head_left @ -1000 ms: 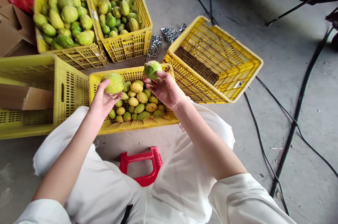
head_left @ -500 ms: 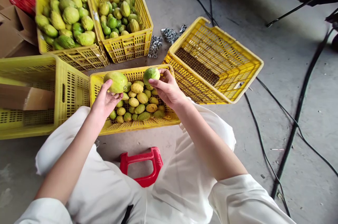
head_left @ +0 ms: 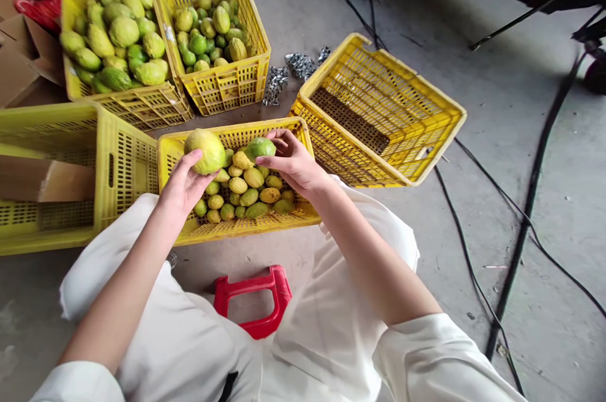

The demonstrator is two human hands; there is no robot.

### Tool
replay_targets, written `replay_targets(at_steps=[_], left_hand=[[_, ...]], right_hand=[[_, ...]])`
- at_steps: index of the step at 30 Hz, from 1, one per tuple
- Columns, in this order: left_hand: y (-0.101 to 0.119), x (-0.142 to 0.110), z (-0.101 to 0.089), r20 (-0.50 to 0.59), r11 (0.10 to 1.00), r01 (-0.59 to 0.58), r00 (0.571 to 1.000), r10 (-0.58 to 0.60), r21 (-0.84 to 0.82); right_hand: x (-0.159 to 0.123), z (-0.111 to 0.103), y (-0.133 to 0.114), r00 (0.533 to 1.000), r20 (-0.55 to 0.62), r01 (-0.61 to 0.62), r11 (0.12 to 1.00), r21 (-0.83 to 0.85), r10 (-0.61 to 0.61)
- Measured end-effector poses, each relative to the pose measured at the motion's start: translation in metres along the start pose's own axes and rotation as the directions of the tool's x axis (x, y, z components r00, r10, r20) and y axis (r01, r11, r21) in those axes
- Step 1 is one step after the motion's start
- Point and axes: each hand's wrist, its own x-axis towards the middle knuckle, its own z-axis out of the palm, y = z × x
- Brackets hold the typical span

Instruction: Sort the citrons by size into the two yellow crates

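My left hand [head_left: 185, 182] grips a large yellow-green fruit [head_left: 204, 151] above the left end of the near yellow crate [head_left: 237, 229]. My right hand [head_left: 294, 163] holds a smaller green fruit [head_left: 260, 148] low over the same crate, close to the pile. Several small yellow and green fruits [head_left: 246, 190] lie inside that crate. My white-clad knees frame the crate from below.
Two yellow crates of green fruit stand at the back: big fruit [head_left: 113, 42] on the left, smaller fruit [head_left: 211, 29] beside it. A tilted yellow crate [head_left: 379, 105] is at right, another with cardboard [head_left: 47, 175] at left. Black cables [head_left: 525, 219] cross the concrete floor. A red stool [head_left: 250, 301] sits between my legs.
My right hand has lowered its green fruit from above the crate's far rim down toward the pile. My left hand has turned its large fruit slightly and kept hold.
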Motion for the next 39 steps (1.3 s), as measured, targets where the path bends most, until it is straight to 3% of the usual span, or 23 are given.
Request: replay_targets(at_steps=[10,16,22,39], left_hand=[[-0.0012,0.0015,-0.0007,0.016,0.999,-0.02,1.0,0.019,0.049],[0.0026,0.0022,-0.0003,-0.009,0.999,0.033,0.999,-0.033,0.038],[0.0025,0.0033,-0.001,0.011,0.997,-0.033,0.999,0.032,0.067],[0.0061,0.002,0.0001,-0.079,0.996,0.049,0.995,-0.055,-0.073]], right_hand=[[-0.0018,0.001,-0.0015,0.999,-0.004,-0.032,0.999,-0.033,0.032],[-0.0012,0.0004,-0.0013,1.0,0.004,-0.021,0.996,-0.083,0.021],[0.0001,0.0004,0.0019,0.999,-0.024,-0.032,0.998,-0.045,0.031],[-0.0021,0.0027,0.0033,0.998,0.016,-0.058,0.995,-0.085,0.06]])
